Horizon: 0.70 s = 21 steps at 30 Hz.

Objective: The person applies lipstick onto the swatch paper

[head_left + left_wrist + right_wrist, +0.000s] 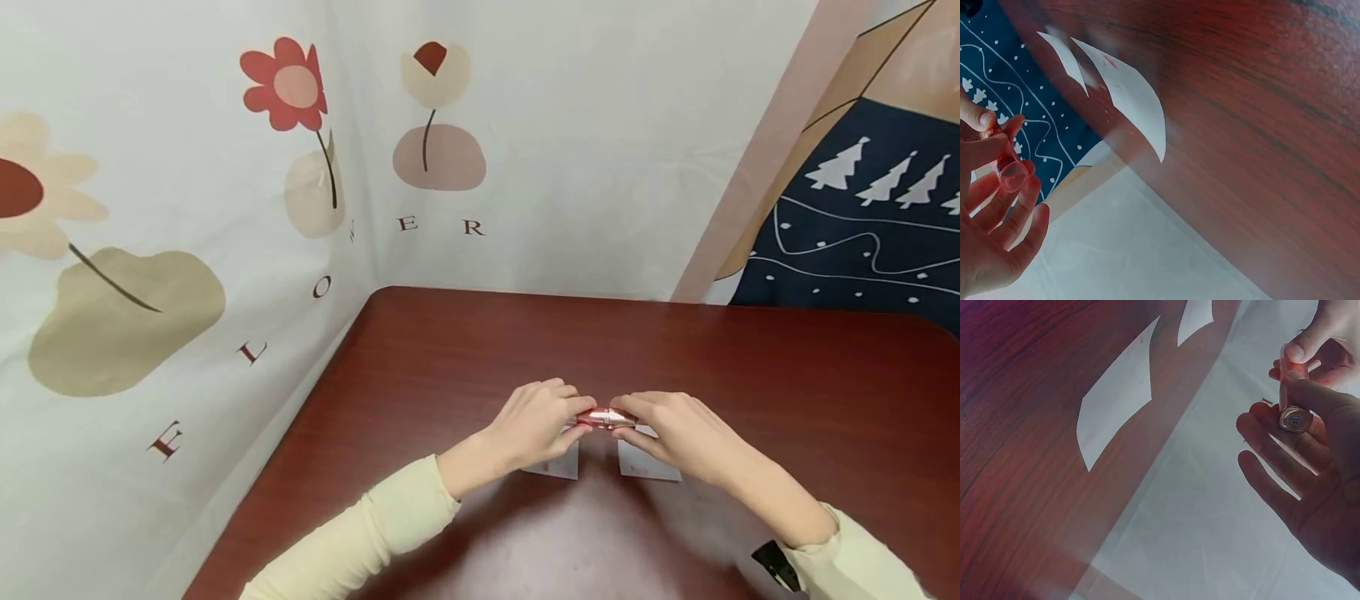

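Observation:
A shiny lipstick tube (606, 418) lies level between both hands, above the table. My left hand (536, 421) pinches its left end between thumb and fingers. At the other end, my right hand (678, 429) grips the tube the same way. The left wrist view shows the lipstick's clear, reddish rounded end (1014, 177). A rose-gold metallic base (1295, 420) with a small label faces the right wrist camera. Two white paper pieces (557, 464) (649, 464) lie on the table below the hands, partly hidden by them.
The dark red wooden table (465, 350) has a rounded back-left corner. A white curtain with printed flowers (600, 167) hangs along the left and back edges. Small reddish marks show on a paper piece (1129, 94). A black band (776, 565) sits at the right sleeve.

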Tool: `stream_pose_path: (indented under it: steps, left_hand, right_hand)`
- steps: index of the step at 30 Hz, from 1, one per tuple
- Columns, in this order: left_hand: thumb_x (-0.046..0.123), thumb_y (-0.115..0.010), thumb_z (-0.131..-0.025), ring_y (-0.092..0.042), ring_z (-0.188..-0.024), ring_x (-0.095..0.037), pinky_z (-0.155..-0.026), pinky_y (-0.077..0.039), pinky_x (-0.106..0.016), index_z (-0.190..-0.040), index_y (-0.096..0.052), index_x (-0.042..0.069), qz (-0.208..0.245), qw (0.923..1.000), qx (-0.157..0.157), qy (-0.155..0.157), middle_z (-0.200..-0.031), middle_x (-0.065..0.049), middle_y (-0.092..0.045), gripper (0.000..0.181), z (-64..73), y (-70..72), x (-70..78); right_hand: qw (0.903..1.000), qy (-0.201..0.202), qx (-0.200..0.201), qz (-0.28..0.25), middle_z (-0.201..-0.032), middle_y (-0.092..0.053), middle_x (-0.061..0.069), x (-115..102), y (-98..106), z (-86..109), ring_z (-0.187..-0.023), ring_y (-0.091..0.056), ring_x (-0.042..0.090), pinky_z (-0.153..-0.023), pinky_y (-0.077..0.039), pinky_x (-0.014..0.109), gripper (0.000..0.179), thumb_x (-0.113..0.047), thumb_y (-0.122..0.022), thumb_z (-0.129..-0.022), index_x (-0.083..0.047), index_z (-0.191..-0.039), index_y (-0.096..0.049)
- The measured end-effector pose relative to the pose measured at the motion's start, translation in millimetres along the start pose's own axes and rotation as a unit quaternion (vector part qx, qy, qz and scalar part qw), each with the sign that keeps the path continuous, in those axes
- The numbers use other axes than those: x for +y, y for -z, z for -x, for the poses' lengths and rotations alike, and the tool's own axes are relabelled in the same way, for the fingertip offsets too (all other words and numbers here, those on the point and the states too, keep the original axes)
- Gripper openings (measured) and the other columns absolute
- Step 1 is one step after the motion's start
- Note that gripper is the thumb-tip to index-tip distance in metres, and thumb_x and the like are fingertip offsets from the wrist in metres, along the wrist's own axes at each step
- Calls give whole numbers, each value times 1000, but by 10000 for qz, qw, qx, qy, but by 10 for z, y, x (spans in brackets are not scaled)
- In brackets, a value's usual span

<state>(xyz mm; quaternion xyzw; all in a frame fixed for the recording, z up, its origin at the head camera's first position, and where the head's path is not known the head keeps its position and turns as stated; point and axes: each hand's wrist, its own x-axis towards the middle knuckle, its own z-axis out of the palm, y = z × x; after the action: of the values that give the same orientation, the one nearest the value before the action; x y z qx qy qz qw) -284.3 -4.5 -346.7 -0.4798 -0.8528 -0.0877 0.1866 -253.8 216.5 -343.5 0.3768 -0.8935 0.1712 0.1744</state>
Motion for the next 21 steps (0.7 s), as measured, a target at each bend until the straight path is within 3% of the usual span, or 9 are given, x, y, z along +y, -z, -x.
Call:
stream_pose_path:
  steps: [4, 6, 10, 13, 15, 17, 21]
  left_hand:
    - [24, -70, -83, -52, -73, -8, -60, -43, -17, -99, -71, 16, 156, 9999, 60, -29, -84, 7, -64, 19, 17, -24, 8]
    - [23, -71, -82, -53, -74, -8, -60, -44, -17, -99, -71, 15, 219, 9996, 155, -46, -85, 7, -64, 19, 16, -21, 2]
    - [20, -71, -83, -53, -75, -9, -61, -45, -17, -99, -70, 12, 306, 9990, 317, -91, -85, 5, -64, 19, 41, 24, -35]
    - [19, -71, -83, -54, -75, -9, -62, -46, -18, -101, -70, 10, 384, 9985, 390, -32, -85, 4, -64, 20, 84, 54, -99]
    - [19, -71, -82, -55, -76, -10, -62, -47, -21, -102, -70, 10, 442, 9979, 464, 133, -86, 3, -64, 21, 150, 83, -172]
    - [18, -72, -82, -57, -76, -11, -62, -49, -24, -101, -70, 10, 448, 9966, 565, 394, -86, 2, -65, 22, 252, 140, -264]
    - [15, -73, -78, -59, -73, -13, -60, -49, -30, -97, -71, 11, 499, 9897, 752, 1110, -83, 3, -67, 20, 512, 279, -469]
  right_hand:
    - [9998, 60, 161, 46, -76, -57, -14, -3, -30, 51, -60, -48, -1, -51, -41, 16, 28, -16, -79, -72, -13, -97, -67]
    - [9994, 184, 273, 64, -79, -59, -12, 3, -39, 54, -67, -54, 3, -59, -47, 20, 28, -17, -78, -74, -11, -99, -67]
    - [9969, 531, 575, -8, -85, -62, -5, 22, -34, 22, -80, -61, 13, -80, -49, 39, 24, -24, -69, -85, -6, -100, -67]
    - [9954, 553, 777, 4, -86, -64, -2, 71, 22, 57, -82, -63, 17, -83, -47, 45, 33, -35, -57, -92, -5, -99, -68]
    - [9954, 422, 852, 119, -86, -64, -1, 114, 88, 129, -81, -63, 18, -78, -49, 43, 40, -41, -50, -94, -5, -99, -68]
    - [9953, 250, 894, 290, -85, -65, 0, 166, 162, 232, -77, -62, 18, -69, -51, 37, 40, -42, -53, -93, -6, -99, -68]
    - [9935, -233, 928, 622, -83, -63, -4, 240, 304, 476, -67, -57, 10, -58, -47, 27, 29, -29, -72, -81, -6, -100, -69]
